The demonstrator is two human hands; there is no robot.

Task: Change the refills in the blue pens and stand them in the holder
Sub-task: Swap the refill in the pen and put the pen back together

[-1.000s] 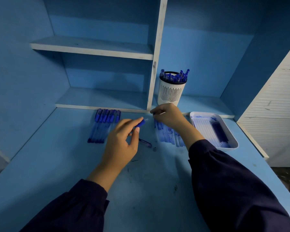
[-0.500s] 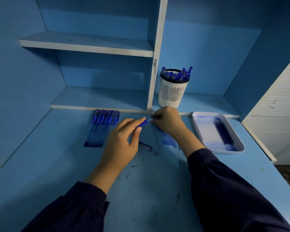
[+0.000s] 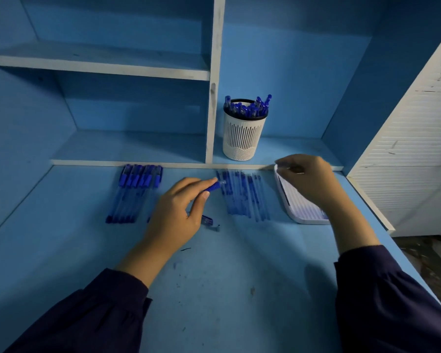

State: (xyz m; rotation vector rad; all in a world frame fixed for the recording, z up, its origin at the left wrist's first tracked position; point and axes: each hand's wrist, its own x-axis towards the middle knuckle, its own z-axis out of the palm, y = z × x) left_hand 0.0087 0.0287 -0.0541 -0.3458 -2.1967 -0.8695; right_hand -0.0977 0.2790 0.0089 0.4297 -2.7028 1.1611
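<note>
Centrally, left hand (image 3: 178,212) pinches a blue pen barrel (image 3: 212,186) just above the worktop (image 3: 214,289). Right hand (image 3: 308,182) has its fingers curled over the white tray (image 3: 306,219) at right; it's blurred, so I cannot tell if it grips anything. Capped pens (image 3: 135,194) lie left of centre, refills (image 3: 245,200) beside the tray. Holder (image 3: 242,138) stands upper centre on the shelf, with pens in it.

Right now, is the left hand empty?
No, the left hand pinches a blue pen between thumb and fingers, with the pen's grip end poking out past the fingertips.
</note>
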